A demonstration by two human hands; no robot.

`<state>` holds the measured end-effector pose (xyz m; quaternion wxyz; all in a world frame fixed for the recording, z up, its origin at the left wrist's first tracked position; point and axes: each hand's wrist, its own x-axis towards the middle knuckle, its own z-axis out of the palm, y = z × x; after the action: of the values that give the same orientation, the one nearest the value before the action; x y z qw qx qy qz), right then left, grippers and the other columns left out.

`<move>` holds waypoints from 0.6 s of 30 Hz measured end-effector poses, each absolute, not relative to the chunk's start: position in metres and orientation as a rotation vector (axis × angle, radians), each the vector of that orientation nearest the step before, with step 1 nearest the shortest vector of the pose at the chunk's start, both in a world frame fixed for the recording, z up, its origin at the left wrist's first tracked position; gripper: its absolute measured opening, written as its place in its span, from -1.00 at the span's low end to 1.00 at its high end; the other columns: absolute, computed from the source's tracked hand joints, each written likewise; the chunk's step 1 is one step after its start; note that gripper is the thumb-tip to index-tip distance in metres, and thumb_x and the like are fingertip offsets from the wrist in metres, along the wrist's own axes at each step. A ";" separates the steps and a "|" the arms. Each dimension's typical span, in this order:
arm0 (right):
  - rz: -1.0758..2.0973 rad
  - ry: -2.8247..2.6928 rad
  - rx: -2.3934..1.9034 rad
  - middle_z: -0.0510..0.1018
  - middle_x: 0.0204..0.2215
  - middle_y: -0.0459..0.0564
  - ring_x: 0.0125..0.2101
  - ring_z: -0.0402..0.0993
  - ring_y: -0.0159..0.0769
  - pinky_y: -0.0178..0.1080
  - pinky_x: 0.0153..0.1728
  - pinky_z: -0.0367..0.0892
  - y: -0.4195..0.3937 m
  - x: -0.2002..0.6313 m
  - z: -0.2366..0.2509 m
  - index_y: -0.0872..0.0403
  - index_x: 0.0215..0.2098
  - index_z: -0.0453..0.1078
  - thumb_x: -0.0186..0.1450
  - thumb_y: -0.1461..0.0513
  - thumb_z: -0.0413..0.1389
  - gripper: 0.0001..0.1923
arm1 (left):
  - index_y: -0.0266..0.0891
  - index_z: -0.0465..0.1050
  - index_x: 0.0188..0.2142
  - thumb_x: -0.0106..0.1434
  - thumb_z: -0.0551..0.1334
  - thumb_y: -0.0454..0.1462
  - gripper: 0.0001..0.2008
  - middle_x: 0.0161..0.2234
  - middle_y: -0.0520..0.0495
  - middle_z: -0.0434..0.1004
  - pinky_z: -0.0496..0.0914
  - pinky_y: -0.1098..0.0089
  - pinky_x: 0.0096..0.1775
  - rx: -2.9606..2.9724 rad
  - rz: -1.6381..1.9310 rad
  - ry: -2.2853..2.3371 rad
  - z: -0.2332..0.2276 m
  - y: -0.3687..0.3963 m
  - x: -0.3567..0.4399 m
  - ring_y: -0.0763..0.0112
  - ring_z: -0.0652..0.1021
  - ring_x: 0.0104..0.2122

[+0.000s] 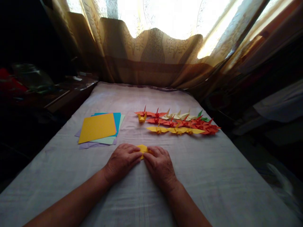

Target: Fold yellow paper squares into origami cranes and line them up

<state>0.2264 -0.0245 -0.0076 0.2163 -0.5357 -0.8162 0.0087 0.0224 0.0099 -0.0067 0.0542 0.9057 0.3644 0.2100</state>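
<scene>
A small yellow folded paper (142,149) is pressed flat between the left hand (122,160) and right hand (159,164) (fingers bent over it), paper cranes (180,123) lying beyond the right.

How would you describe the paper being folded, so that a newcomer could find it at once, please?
On the cloth-covered table, look at the near middle, where the left hand and right hand meet. Pressed flat under their fingertips is a small yellow folded paper, unlike the finished cranes and flat paper stack beyond.
</scene>
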 end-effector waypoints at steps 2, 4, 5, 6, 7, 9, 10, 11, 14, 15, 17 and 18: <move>0.043 -2.263 -1.475 0.58 -0.09 0.00 -0.10 0.41 -0.18 -0.15 -0.05 0.21 -0.023 0.226 -0.008 -0.07 -0.16 0.55 0.41 0.17 0.08 -0.82 | -0.09 0.58 -0.14 0.42 0.14 -0.16 -0.77 -0.15 -0.06 0.63 0.38 0.20 -0.03 2.770 0.651 1.111 -0.006 0.010 0.024 0.23 0.56 -0.12; 0.061 -2.252 -1.475 0.59 -0.14 -0.02 -0.14 0.42 -0.21 -0.17 -0.07 0.20 -0.022 0.227 -0.008 -0.08 -0.19 0.54 0.41 0.16 0.08 -0.82 | -0.11 0.58 -0.17 0.42 0.13 -0.15 -0.76 -0.17 -0.05 0.64 0.37 0.21 -0.04 2.774 0.652 1.119 -0.006 0.010 0.024 0.24 0.56 -0.14; 0.072 -2.243 -1.478 0.59 -0.15 -0.03 -0.15 0.42 -0.22 -0.17 -0.07 0.19 -0.022 0.228 -0.008 -0.08 -0.20 0.54 0.42 0.16 0.08 -0.82 | -0.12 0.57 -0.18 0.43 0.13 -0.15 -0.76 -0.17 -0.05 0.64 0.37 0.21 -0.04 2.767 0.653 1.123 -0.006 0.010 0.024 0.24 0.56 -0.14; 0.082 -2.232 -1.478 0.60 -0.15 -0.04 -0.16 0.42 -0.24 -0.17 -0.07 0.18 -0.022 0.228 -0.008 -0.08 -0.21 0.54 0.43 0.16 0.07 -0.81 | -0.13 0.57 -0.20 0.43 0.11 -0.14 -0.74 -0.18 -0.05 0.64 0.36 0.21 -0.04 2.756 0.660 1.127 -0.006 0.011 0.024 0.25 0.56 -0.15; 0.095 -2.222 -1.477 0.60 -0.16 -0.04 -0.16 0.42 -0.25 -0.18 -0.06 0.17 -0.022 0.228 -0.008 -0.07 -0.22 0.54 0.43 0.17 0.05 -0.80 | -0.14 0.56 -0.22 0.44 0.10 -0.14 -0.73 -0.18 -0.05 0.64 0.36 0.22 -0.04 2.747 0.666 1.127 -0.005 0.011 0.024 0.26 0.56 -0.16; 0.111 -2.194 -1.464 0.60 -0.17 -0.04 -0.17 0.42 -0.25 -0.18 -0.06 0.16 -0.021 0.228 -0.009 -0.04 -0.24 0.52 0.45 0.19 0.02 -0.77 | -0.16 0.54 -0.24 0.46 0.07 -0.15 -0.71 -0.19 -0.04 0.64 0.36 0.23 -0.05 2.734 0.676 1.126 -0.005 0.011 0.024 0.28 0.56 -0.17; 0.114 -2.177 -1.455 0.60 -0.17 -0.03 -0.17 0.42 -0.25 -0.18 -0.06 0.16 -0.021 0.228 -0.010 -0.02 -0.25 0.51 0.45 0.20 0.00 -0.76 | -0.16 0.53 -0.25 0.46 0.06 -0.16 -0.71 -0.18 -0.04 0.64 0.36 0.24 -0.05 2.729 0.685 1.124 -0.005 0.011 0.023 0.28 0.56 -0.17; 0.115 -2.158 -1.448 0.60 -0.18 -0.02 -0.17 0.42 -0.25 -0.19 -0.06 0.16 -0.021 0.228 -0.011 0.00 -0.26 0.50 0.46 0.20 -0.02 -0.74 | -0.17 0.52 -0.25 0.46 0.05 -0.17 -0.71 -0.18 -0.05 0.63 0.36 0.24 -0.04 2.718 0.696 1.124 -0.005 0.011 0.023 0.29 0.56 -0.16; 0.140 -2.103 -1.446 0.59 -0.20 -0.01 -0.17 0.42 -0.24 -0.19 -0.08 0.16 -0.020 0.226 -0.012 0.02 -0.28 0.48 0.47 0.21 -0.05 -0.72 | -0.20 0.48 -0.26 0.46 0.05 -0.21 -0.74 -0.15 -0.07 0.61 0.35 0.24 0.00 2.653 0.735 1.139 -0.006 0.011 0.023 0.29 0.55 -0.12; 0.156 -2.088 -1.452 0.59 -0.20 0.00 -0.17 0.42 -0.24 -0.18 -0.08 0.16 -0.020 0.225 -0.012 0.03 -0.28 0.47 0.46 0.21 -0.05 -0.73 | -0.20 0.47 -0.26 0.45 0.06 -0.22 -0.75 -0.13 -0.08 0.60 0.34 0.24 0.01 2.630 0.742 1.149 -0.007 0.011 0.023 0.28 0.54 -0.11; 0.187 -2.063 -1.465 0.59 -0.21 -0.01 -0.17 0.42 -0.23 -0.18 -0.08 0.16 -0.020 0.223 -0.012 0.03 -0.29 0.46 0.45 0.20 -0.03 -0.75 | -0.21 0.46 -0.27 0.43 0.07 -0.24 -0.78 -0.12 -0.09 0.58 0.34 0.22 0.01 2.595 0.743 1.168 -0.007 0.011 0.024 0.27 0.53 -0.10; 0.199 -2.051 -1.473 0.58 -0.22 -0.01 -0.18 0.41 -0.22 -0.17 -0.09 0.16 -0.020 0.223 -0.012 0.02 -0.30 0.46 0.44 0.19 0.00 -0.77 | -0.20 0.46 -0.27 0.42 0.08 -0.24 -0.79 -0.13 -0.10 0.58 0.34 0.21 0.01 2.584 0.741 1.176 -0.007 0.012 0.025 0.26 0.52 -0.10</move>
<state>0.2226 -0.0203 -0.0116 0.2997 -0.5548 -0.7725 0.0751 0.0251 0.0115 -0.0069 0.1035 0.8760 0.3985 0.2512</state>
